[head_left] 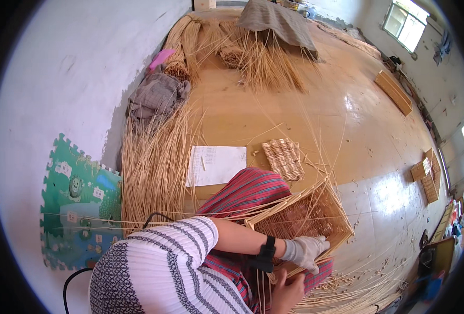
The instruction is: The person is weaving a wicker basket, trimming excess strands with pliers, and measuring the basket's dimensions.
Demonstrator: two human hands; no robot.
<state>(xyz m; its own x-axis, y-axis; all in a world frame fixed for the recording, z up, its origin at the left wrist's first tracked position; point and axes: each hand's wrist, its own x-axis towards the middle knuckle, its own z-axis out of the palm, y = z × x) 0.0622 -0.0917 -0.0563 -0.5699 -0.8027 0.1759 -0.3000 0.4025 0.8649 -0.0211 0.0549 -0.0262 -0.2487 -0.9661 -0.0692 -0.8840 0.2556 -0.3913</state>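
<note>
Our gloved left hand point(306, 252) closed over the near rim of a basket point(295, 220), the basket at our lap against striped cloth point(250, 191), our right hand point(288, 291) just below that rim, its grip we cannot tell, a woven panel point(284, 159) beyond.

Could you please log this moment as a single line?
left hand: gloved, at basket rim | right hand: bare, near left hand, contact unclear | on floor: woven panel, white sheet
</note>
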